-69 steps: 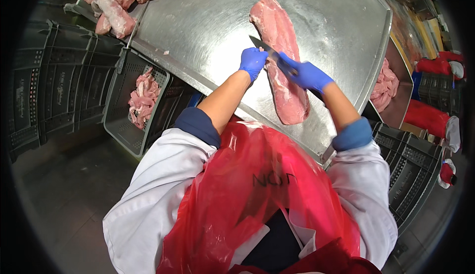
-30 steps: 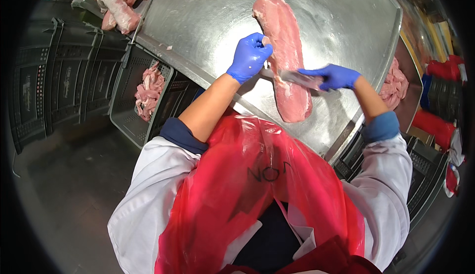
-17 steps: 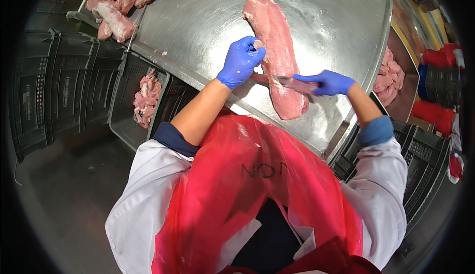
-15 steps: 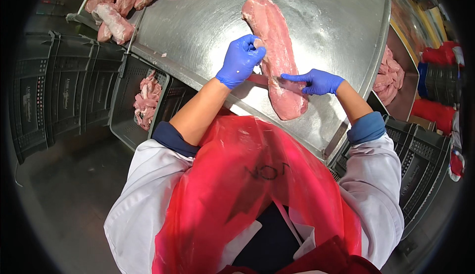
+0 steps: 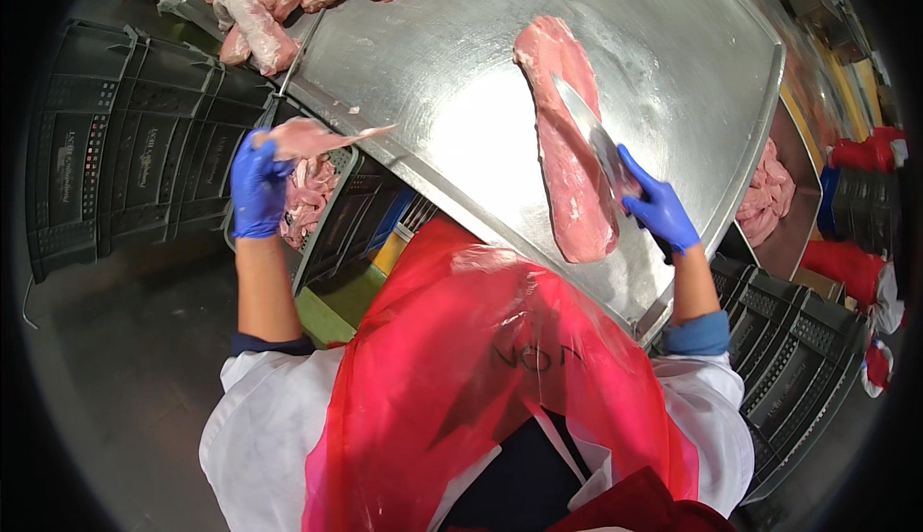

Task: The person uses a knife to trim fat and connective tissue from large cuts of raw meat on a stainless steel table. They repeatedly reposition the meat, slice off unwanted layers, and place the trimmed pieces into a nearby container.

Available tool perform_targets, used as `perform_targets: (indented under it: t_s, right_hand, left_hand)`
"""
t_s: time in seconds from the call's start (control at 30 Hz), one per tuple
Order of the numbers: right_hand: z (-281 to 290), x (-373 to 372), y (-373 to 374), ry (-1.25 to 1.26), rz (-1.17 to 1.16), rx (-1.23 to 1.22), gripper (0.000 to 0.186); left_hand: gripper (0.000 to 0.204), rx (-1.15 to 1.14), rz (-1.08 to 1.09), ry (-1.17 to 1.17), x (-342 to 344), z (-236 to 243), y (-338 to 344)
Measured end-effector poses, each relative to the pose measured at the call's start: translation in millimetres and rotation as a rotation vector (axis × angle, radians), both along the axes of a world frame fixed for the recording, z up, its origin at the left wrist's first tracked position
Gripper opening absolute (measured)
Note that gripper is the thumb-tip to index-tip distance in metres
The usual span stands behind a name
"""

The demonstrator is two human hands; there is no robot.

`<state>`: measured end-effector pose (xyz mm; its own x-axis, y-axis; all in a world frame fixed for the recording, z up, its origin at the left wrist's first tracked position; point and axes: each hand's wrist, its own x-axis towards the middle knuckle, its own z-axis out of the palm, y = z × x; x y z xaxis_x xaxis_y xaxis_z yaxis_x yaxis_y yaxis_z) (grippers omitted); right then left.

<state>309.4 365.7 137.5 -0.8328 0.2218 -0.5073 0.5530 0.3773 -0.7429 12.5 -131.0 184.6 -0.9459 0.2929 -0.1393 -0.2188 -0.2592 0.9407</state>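
Note:
My left hand (image 5: 258, 186), in a blue glove, is closed on a thin strip of meat trimming (image 5: 312, 138). It holds the strip out to the left, above a grey crate (image 5: 348, 169) with more pink trimmings (image 5: 310, 196) in it. A long pale-pink piece of meat (image 5: 572, 148) lies lengthwise on the steel table (image 5: 423, 80). My right hand (image 5: 659, 200), also blue-gloved, grips a knife (image 5: 588, 126) beside that piece. The blade points away and to the left, over the meat; the handle is mostly hidden in my fingers.
Several uncut meat pieces (image 5: 264, 27) are heaped at the table's far left corner. Dark stacked crates (image 5: 125, 148) stand at left, and another dark crate (image 5: 793, 359) at right. Past the table's right edge, a container (image 5: 796, 162) holds pink meat (image 5: 766, 196).
My left hand has moved left from the meat to above the crate, carrying the trimming strip. My right hand has drawn the knife back, with the blade now pointing away from me.

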Motion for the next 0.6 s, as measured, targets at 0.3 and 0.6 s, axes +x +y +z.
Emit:
perform_targets:
  t_s: [0.3, 0.6]
  right_hand:
    - [-80.2, -232.8, 14.4, 0.273, 0.311, 0.720, 0.075]
    - [-42.5, -195.3, 11.8, -0.105, 0.447, 0.750, 0.074]
  left_hand:
    - [0.046, -1.464, 0.362, 0.084, -101.8, -198.4, -257.6]
    - [0.032, -0.845, 0.223, 0.394, -82.3, -191.3, -126.6]
